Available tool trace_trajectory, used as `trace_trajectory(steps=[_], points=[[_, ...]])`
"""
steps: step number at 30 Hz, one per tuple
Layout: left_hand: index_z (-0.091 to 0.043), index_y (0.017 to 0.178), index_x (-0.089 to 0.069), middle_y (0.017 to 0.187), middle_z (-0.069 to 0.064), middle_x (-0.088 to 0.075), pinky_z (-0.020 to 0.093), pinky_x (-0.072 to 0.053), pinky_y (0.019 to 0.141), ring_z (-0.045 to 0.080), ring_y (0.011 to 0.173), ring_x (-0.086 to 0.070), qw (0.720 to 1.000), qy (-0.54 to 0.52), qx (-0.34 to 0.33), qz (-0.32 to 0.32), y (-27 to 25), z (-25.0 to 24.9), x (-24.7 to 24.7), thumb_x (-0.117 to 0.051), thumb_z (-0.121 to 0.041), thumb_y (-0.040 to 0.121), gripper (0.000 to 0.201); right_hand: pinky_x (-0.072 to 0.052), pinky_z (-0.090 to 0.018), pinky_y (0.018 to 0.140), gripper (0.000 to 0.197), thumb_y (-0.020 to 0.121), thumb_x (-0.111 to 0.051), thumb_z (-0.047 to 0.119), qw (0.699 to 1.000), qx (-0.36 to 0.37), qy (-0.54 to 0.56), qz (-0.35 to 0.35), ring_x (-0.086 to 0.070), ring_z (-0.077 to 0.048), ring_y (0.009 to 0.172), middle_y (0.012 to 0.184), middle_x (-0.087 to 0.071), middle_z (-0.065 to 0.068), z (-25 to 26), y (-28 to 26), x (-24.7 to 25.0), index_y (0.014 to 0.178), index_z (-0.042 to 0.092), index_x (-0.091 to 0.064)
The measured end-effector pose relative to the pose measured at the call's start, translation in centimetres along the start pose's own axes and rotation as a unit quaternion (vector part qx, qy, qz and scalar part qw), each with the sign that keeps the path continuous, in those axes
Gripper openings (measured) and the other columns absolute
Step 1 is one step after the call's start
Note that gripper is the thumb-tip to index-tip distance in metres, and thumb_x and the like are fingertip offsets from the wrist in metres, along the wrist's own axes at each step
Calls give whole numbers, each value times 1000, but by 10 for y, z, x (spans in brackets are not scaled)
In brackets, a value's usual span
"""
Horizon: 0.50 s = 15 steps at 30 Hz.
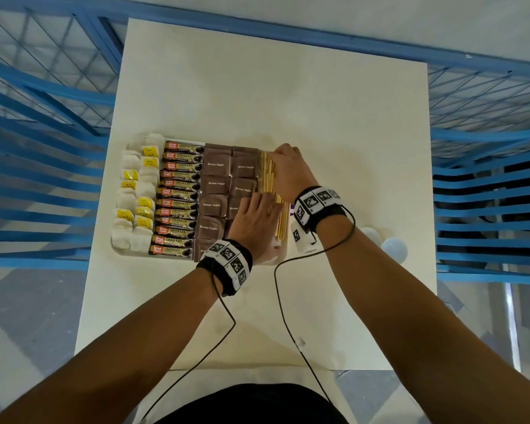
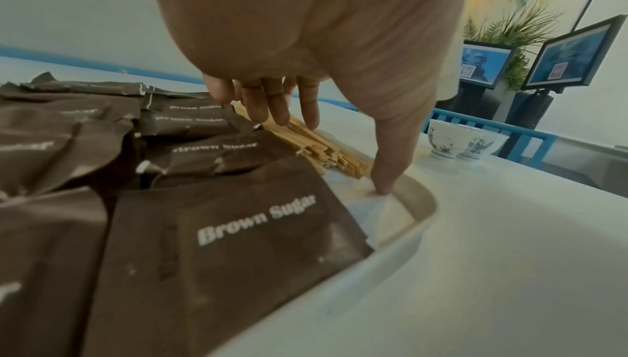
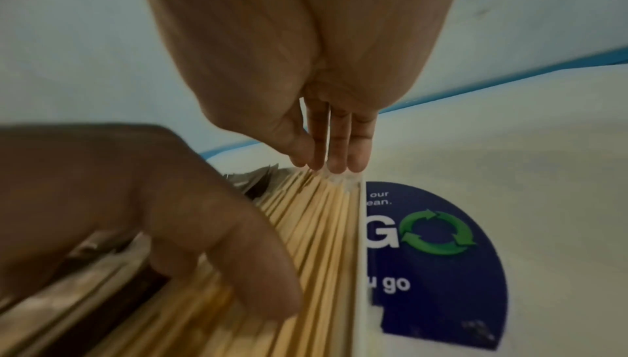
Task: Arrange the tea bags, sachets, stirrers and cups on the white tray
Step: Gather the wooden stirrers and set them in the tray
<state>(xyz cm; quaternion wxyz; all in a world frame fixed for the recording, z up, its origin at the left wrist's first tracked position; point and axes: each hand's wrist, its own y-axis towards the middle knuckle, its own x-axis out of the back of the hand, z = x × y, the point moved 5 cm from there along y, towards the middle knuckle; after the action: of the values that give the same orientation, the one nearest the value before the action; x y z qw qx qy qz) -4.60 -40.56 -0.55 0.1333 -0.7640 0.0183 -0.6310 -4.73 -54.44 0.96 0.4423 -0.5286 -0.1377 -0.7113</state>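
The white tray (image 1: 116,250) holds rows of tea bags (image 1: 135,203), coffee granule sachets (image 1: 178,194) and brown sugar sachets (image 1: 216,185). Wooden stirrers (image 1: 266,175) lie bundled along its right side. My left hand (image 1: 259,209) lies flat on the near part of the stirrers (image 2: 326,148), its fingers (image 2: 282,113) straight and its thumb (image 2: 390,164) pressing the tray floor. My right hand (image 1: 283,166) has straight fingers (image 3: 339,153) touching the far ends of the stirrers (image 3: 316,228). Two small cups (image 1: 393,249) stand on the table right of the tray.
The cream table (image 1: 257,87) stretches far beyond the tray. A blue round sticker (image 3: 438,255) lies on it beside the tray rim (image 3: 362,255). Blue slatted chairs (image 1: 487,194) flank both sides. Wrist cables (image 1: 282,301) trail across the near table.
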Motion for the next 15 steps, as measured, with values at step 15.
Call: trace_trajectory(steps=[15], points=[[-14,128,-55,128,10,-53,43,-42,96,30,113,-52,999,-39,-3,-27,-3,3,-1,-82,-44,71,70,-42,-40,104,42,86,-58,-3,998,-9,-64,1,-46,-26,117,126,-53,-7,2,6,-4,125,10,-64]])
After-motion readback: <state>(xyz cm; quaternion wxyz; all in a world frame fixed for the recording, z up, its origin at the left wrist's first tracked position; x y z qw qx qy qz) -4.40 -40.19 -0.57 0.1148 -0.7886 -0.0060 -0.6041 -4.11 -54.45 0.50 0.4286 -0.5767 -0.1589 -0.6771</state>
